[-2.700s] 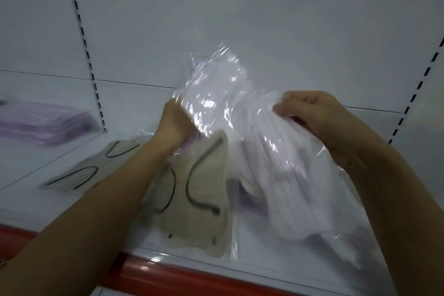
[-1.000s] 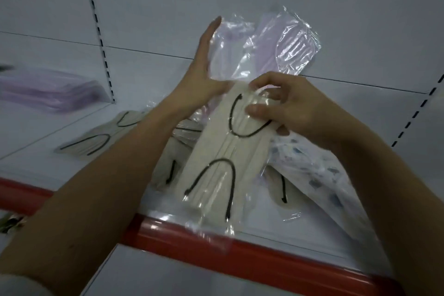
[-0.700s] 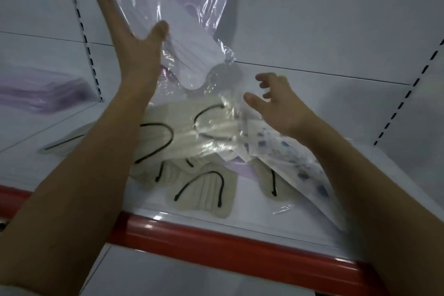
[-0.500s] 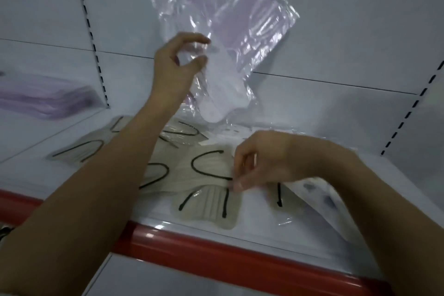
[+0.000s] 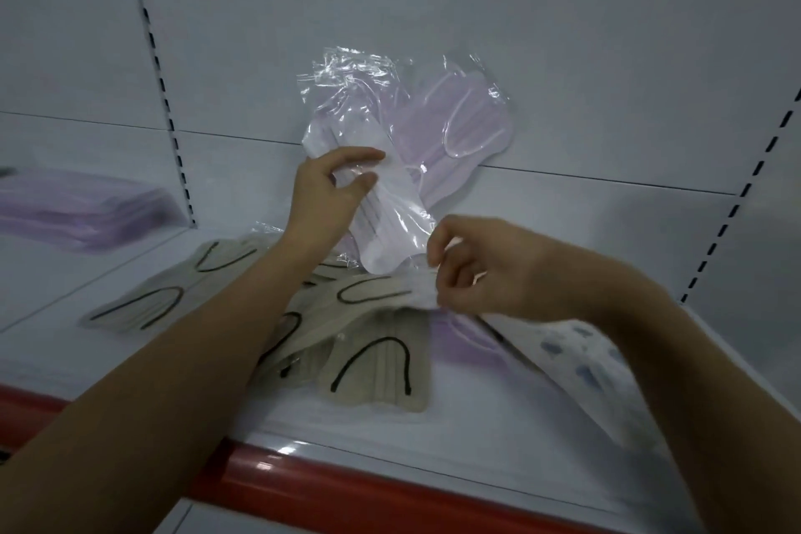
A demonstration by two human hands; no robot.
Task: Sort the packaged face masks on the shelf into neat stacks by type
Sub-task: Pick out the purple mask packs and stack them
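Two bare forearms, no sleeves in view. Left hand [image 5: 323, 197] and right hand [image 5: 485, 269] ungloved, no rings or watch visible.

Single head-worn wide-angle view, looking forward and slightly down from close range onto the white shelf [image 5: 477, 438] with its red front edge [image 5: 346, 490], facing the perforated back panel [image 5: 520, 13], both forearms entering from the bottom of frame.

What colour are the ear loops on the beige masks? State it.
Black, seen in the head view: dark loops stand out on the beige masks lying near the shelf's front edge.
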